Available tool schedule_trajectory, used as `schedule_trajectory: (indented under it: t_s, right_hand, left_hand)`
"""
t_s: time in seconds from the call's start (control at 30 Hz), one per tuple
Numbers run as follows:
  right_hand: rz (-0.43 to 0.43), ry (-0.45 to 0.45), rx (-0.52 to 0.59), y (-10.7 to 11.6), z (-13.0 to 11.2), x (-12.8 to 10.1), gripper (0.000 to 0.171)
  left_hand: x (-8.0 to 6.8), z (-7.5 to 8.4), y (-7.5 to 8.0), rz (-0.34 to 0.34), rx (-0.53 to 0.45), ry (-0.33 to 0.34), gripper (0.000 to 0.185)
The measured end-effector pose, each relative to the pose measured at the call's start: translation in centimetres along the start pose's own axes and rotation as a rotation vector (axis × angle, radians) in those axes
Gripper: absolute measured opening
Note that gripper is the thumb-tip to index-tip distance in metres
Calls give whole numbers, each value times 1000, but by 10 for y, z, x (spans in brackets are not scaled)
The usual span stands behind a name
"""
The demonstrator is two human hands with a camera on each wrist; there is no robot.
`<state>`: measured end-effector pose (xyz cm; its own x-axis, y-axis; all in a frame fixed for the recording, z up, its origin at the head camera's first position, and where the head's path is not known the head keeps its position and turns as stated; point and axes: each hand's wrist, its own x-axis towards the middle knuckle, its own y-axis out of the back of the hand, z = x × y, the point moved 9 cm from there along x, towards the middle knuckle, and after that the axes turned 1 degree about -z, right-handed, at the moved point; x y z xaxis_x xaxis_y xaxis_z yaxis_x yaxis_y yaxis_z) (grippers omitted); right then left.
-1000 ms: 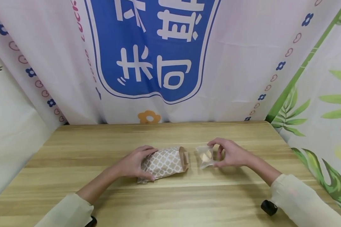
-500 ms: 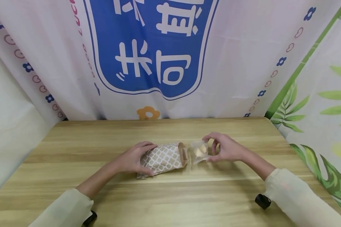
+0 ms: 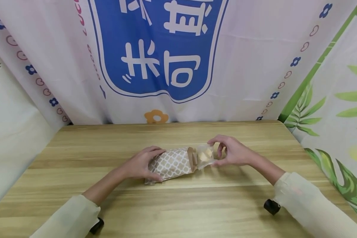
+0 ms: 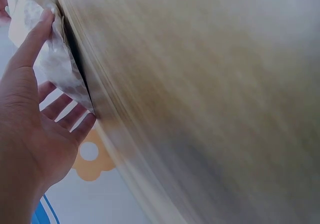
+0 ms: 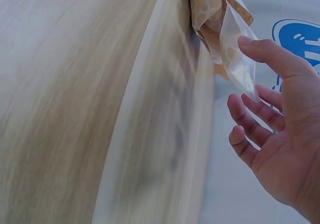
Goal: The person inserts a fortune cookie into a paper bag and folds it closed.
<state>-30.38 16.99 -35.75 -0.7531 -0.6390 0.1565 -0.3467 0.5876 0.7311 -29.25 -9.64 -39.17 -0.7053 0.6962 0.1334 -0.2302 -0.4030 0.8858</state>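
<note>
The left hand (image 3: pixel 141 164) grips the bag (image 3: pixel 173 164), whose mouth (image 3: pixel 192 160) faces three o'clock; there the right hand (image 3: pixel 232 152) pinches the packet (image 3: pixel 204 154) by its edges. If the mouth sags, the packet could catch and crumple the bag.

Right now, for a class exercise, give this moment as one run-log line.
left grip: holds patterned paper bag | right grip: holds clear packet | packet: at bag's open mouth | bag: on its side

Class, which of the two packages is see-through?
The small packet pinched by the right hand: its pale contents show through, whereas the patterned paper bag held by the left hand is opaque.
</note>
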Motion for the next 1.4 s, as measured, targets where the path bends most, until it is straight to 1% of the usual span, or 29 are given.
schedule_trajectory:
  t_s: [0.33, 0.5, 0.67, 0.8, 0.97, 1.17, 1.4]
  right_hand:
    - [15, 9, -24, -1, -11, 7, 66]
    - [34, 15, -39, -1, -12, 9, 65]
    - [54, -2, -51, -3, -12, 10, 65]
    - [50, -7, -74, -9, -13, 10, 63]
    - [34, 9, -108, -14, -15, 10, 61]
    - [21, 40, -110, -15, -19, 9, 59]
    - [33, 68, -117, -15, -20, 10, 58]
  left_hand:
    - [0, -3, -1, 2, -2, 23, 104]
    - [0, -2, 0, -1, 0, 34, 105]
    - [0, -1, 0, -1, 1, 35, 104]
    - [-1, -1, 0, -4, -5, 38, 105]
    - [-1, -1, 0, -7, -9, 43, 105]
    - [-1, -2, -1, -11, -9, 53, 106]
    - [-2, -3, -1, -17, -15, 67, 106]
